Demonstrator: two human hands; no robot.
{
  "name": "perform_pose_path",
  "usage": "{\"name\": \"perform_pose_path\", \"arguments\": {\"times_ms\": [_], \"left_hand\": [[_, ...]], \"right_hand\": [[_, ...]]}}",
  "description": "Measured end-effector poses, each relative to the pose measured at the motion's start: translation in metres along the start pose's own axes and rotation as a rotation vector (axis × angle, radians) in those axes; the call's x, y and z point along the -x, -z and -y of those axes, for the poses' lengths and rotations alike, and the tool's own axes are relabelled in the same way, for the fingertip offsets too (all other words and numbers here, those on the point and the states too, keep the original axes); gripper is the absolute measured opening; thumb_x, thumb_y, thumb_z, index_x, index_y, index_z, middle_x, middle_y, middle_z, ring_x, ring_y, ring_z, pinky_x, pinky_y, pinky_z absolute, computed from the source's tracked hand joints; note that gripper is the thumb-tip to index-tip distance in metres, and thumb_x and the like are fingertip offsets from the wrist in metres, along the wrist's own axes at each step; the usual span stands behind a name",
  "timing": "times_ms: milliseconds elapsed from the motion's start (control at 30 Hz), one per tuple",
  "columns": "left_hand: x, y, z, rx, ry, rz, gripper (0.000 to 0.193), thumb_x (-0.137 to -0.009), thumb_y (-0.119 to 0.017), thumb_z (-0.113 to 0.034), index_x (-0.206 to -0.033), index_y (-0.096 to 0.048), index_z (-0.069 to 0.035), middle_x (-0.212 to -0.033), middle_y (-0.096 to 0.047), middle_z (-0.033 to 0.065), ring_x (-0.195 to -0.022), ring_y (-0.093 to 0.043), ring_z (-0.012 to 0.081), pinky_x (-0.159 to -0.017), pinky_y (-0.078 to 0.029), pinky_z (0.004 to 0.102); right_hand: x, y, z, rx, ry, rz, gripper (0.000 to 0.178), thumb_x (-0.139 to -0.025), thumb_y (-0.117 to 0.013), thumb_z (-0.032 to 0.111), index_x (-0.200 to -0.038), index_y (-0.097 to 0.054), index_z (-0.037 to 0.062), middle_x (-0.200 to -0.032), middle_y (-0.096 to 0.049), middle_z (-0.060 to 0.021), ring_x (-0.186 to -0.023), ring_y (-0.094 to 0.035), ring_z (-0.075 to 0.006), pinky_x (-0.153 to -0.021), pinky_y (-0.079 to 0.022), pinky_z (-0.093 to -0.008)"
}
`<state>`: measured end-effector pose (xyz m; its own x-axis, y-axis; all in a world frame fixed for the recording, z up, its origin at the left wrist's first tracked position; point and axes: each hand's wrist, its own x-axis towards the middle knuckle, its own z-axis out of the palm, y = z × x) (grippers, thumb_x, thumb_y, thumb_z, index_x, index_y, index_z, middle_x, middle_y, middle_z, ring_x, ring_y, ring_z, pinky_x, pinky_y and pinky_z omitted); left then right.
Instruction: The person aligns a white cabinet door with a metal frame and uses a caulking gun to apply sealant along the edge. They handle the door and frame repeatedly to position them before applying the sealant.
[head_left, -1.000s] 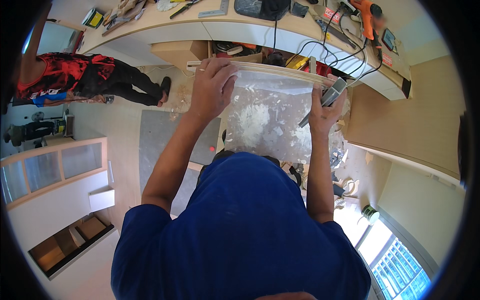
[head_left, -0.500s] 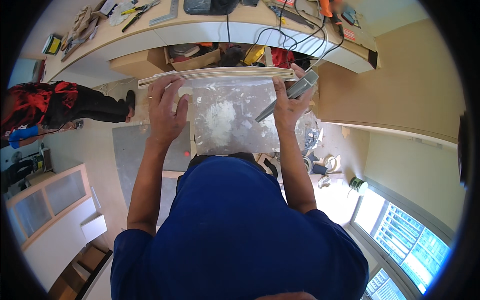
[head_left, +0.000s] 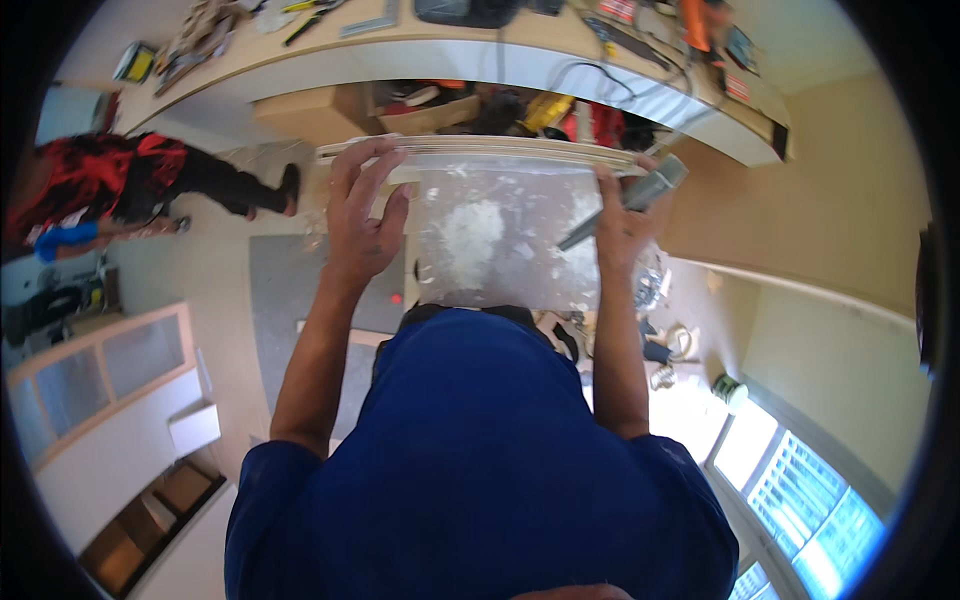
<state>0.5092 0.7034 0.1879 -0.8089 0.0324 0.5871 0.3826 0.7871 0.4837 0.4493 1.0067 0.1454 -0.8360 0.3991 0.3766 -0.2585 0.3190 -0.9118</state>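
Note:
A stack of thin pale boards [head_left: 500, 148] stands on edge across the space before me, its layered edges facing up. At its left end, my left hand [head_left: 362, 210] curls its fingers over the top edge, the thumb apart on the near side. My right hand [head_left: 627, 220] grips the right end, thumb on the near side and fingers behind. A grey hollow rectangular bar [head_left: 655, 185] lies slanted in that same hand, pointing down to the left. Just below the boards is a grey surface [head_left: 490, 265] spattered with white.
Beyond the boards runs a long workbench [head_left: 420, 62] with tools and cables on top and boxes beneath. A person [head_left: 110, 185] in red and black is at the left. A wooden cabinet side [head_left: 800, 215] stands right; a green-and-white tin [head_left: 730, 390] is by the window.
The whole scene has shifted right in view as my head turned. The grey bar has tilted, so its open end shows less. Both hands remain on the boards.

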Motion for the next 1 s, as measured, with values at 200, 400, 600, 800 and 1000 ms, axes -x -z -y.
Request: {"name": "perform_pose_path", "arguments": {"times_ms": [200,400,600,800,1000], "left_hand": [[0.011,0.028,0.048,-0.043,0.303,-0.189,0.034,-0.097,-0.069,-0.001,-0.130,-0.068,0.000,-0.135,-0.061,0.0135,-0.117,-0.060,0.0191,-0.100,-0.048,0.0295],[0.013,0.018,0.059,0.333,0.449,-0.113,0.046,-0.099,-0.075,-0.016,-0.139,-0.060,0.002,-0.134,-0.063,0.0168,-0.122,-0.063,0.0275,-0.103,-0.053,0.0386],[0.011,0.010,0.063,0.408,0.525,-0.115,0.048,-0.102,-0.072,-0.012,-0.145,-0.057,0.001,-0.136,-0.061,0.0138,-0.126,-0.060,0.0222,-0.107,-0.050,0.0383],[-0.006,0.016,0.046,-0.051,0.023,-0.147,0.034,-0.090,-0.079,-0.006,-0.123,-0.073,-0.008,-0.124,-0.065,0.0133,-0.120,-0.061,0.0314,-0.102,-0.049,0.0432],[-0.022,0.006,0.041,-0.157,-0.076,-0.027,0.029,-0.083,-0.082,-0.007,-0.111,-0.077,-0.014,-0.117,-0.066,0.0051,-0.119,-0.058,0.0323,-0.103,-0.039,0.0472]], "right_hand": [[0.003,0.001,-0.004,-0.057,-0.043,0.046,0.046,-0.090,-0.088,0.013,-0.127,-0.062,0.0019,-0.092,-0.067,-0.0048,-0.081,-0.062,-0.0110,-0.073,-0.051,-0.0256],[0.001,-0.008,0.001,-0.130,-0.009,0.025,0.045,-0.092,-0.087,0.014,-0.126,-0.061,0.0000,-0.093,-0.068,-0.0053,-0.082,-0.063,-0.0115,-0.075,-0.052,-0.0257],[-0.002,-0.001,-0.002,0.007,-0.047,0.078,0.052,-0.091,-0.088,0.012,-0.130,-0.057,-0.0010,-0.127,-0.060,-0.0108,-0.089,-0.065,-0.0142,-0.076,-0.056,-0.0279],[-0.003,-0.010,0.001,-0.062,-0.063,0.019,0.051,-0.092,-0.087,0.014,-0.131,-0.058,-0.0010,-0.120,-0.063,-0.0107,-0.089,-0.065,-0.0151,-0.080,-0.055,-0.0289],[-0.007,-0.016,0.004,-0.047,-0.086,0.007,0.053,-0.092,-0.087,0.019,-0.131,-0.058,-0.0011,-0.102,-0.066,-0.0083,-0.085,-0.064,-0.0139,-0.077,-0.053,-0.0277]]}}
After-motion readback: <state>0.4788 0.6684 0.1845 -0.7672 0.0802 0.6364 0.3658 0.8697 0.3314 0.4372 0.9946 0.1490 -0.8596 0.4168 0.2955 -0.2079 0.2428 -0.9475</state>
